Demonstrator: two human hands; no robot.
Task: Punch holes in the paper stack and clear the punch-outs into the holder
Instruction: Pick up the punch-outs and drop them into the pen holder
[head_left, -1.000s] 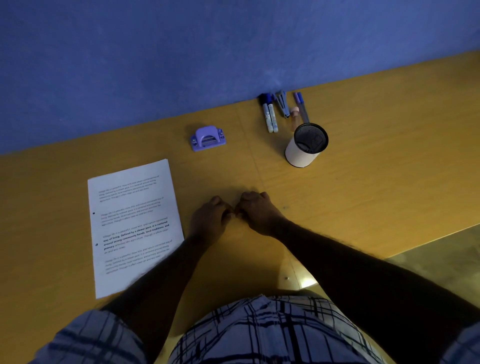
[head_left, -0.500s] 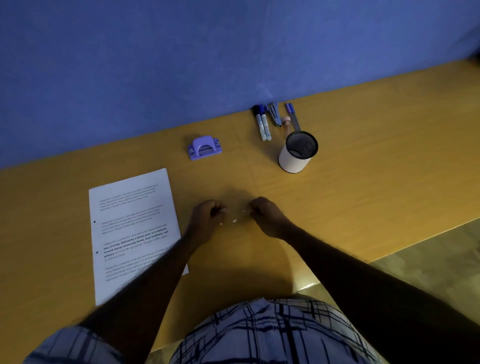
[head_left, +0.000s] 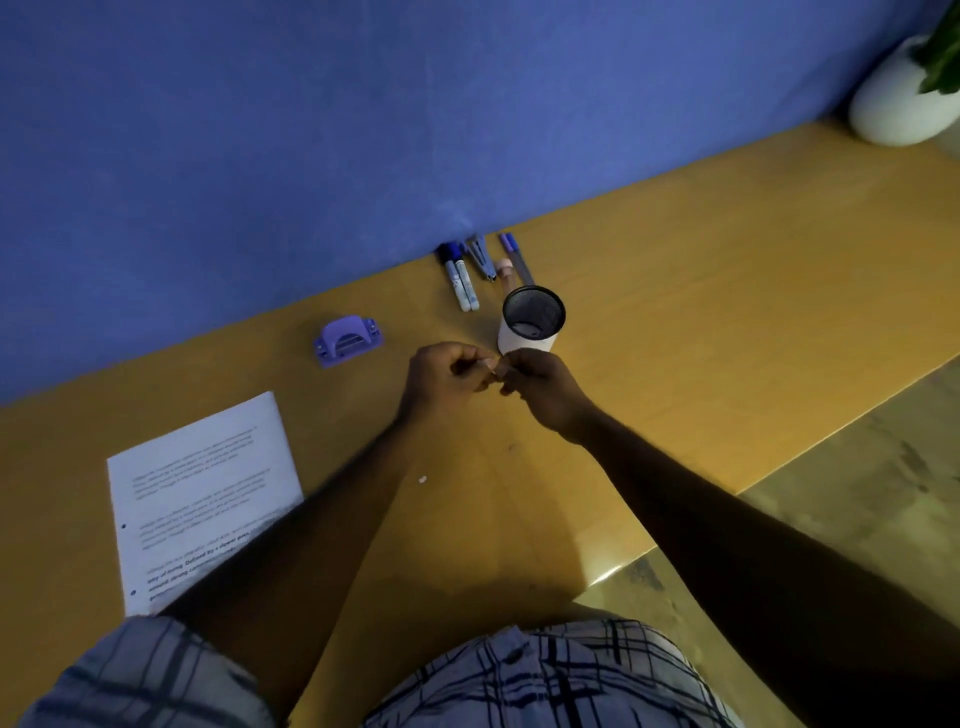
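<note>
The white paper stack lies flat at the left with two punched holes along its left edge; my left forearm crosses its lower right corner. The purple hole punch stands behind it near the blue wall. The white holder with a black mesh rim stands upright at centre. My left hand and my right hand are raised just in front of the holder, fingertips meeting, fingers curled and pinching small white punch-outs. One white punch-out lies on the desk between my forearms.
Markers, a small stapler-like tool and pens lie against the wall behind the holder. A white plant pot stands at the far right. The desk's front edge drops to a stone floor at right.
Both hands have lifted off the desk and moved forward to the holder, coming together with picked-up punch-outs. One punch-out stays on the desk.
</note>
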